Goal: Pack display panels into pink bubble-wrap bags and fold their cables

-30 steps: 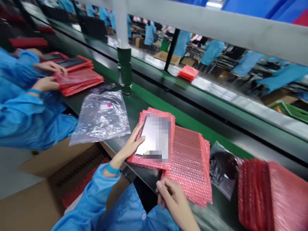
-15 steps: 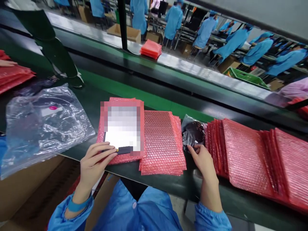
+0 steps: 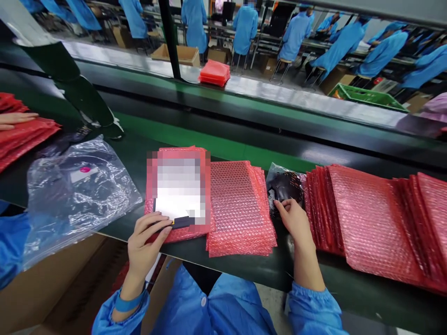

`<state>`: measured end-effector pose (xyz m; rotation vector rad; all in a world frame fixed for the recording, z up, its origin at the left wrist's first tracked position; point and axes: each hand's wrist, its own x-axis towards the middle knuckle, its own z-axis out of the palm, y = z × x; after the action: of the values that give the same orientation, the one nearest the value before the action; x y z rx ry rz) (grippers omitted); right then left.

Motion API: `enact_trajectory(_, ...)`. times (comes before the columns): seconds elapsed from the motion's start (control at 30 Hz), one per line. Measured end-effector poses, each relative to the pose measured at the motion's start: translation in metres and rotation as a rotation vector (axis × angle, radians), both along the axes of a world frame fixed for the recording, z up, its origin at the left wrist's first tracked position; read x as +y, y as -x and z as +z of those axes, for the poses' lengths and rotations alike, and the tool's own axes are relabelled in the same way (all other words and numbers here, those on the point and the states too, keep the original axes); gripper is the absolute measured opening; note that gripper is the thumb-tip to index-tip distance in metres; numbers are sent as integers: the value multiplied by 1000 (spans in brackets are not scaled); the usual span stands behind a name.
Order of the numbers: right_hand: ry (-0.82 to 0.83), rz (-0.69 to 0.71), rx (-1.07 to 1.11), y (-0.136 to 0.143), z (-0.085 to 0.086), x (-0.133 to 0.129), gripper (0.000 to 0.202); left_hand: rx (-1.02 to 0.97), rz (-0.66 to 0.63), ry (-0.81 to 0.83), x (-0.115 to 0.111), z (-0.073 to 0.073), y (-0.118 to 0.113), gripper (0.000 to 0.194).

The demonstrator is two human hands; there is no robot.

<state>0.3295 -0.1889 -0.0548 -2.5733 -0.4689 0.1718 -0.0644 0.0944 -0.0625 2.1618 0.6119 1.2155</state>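
My left hand [image 3: 150,235] is closed on the lower left edge of a flat white panel [image 3: 174,204] with a black strip along its bottom. Blurred blocks cover much of that panel. It lies over red bubble-wrap bags [image 3: 167,236]. Beside it rests a small pile of red bubble bags [image 3: 235,209], touched by neither hand. Farther right, my right hand [image 3: 293,216] has its thumb and curled fingers on the near edge of a clear plastic bag [image 3: 284,184] with dark contents. What exactly is inside cannot be made out.
Upright red bubble bags [image 3: 373,223] crowd the right side. A large clear bag [image 3: 84,190] lies at left, near another person's hand [image 3: 16,120] on red bags. Red bags [image 3: 214,73] sit on the far ledge by a dark post [image 3: 170,42]. People in blue work beyond.
The view has tilted and shifted slightly, showing more of the neighbouring person's hand and blue sleeve at left. Both my hands keep nearly the same places on the panel and the clear bag.
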Motion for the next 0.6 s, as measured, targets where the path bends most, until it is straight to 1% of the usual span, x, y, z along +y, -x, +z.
enact_trajectory(0.1, -82, 20, 38, -2, 5, 1, 68, -17, -2, 11, 0, -3, -1, 18)
enact_trajectory(0.17, -143, 50, 65, -1, 12, 3, 73, -28, 5, 20, 1, -7, -2, 15)
enact_trajectory(0.3, -271, 115, 70, 10, 33, 9, 78, -49, 40, 67, 0, -10, -9, 9)
enact_trajectory(0.4, -453, 134, 50, 20, 52, 17, 73, -112, 34, 98, -1, -8, -16, 11)
enact_trajectory(0.47, -589, 159, 111, 31, 67, 31, 65, -143, 14, 120, 0, -6, -20, 11)
enact_trajectory(0.5, -625, 194, 165, 39, 75, 41, 62, -154, 7, 132, 0, -6, -22, 12)
enact_trajectory(0.53, -630, 250, 222, 49, 83, 54, 59, -165, 2, 143, 0, -7, -23, 12)
enact_trajectory(0.6, -567, 423, 338, 74, 100, 84, 56, -189, 0, 163, 0, -8, -24, 13)
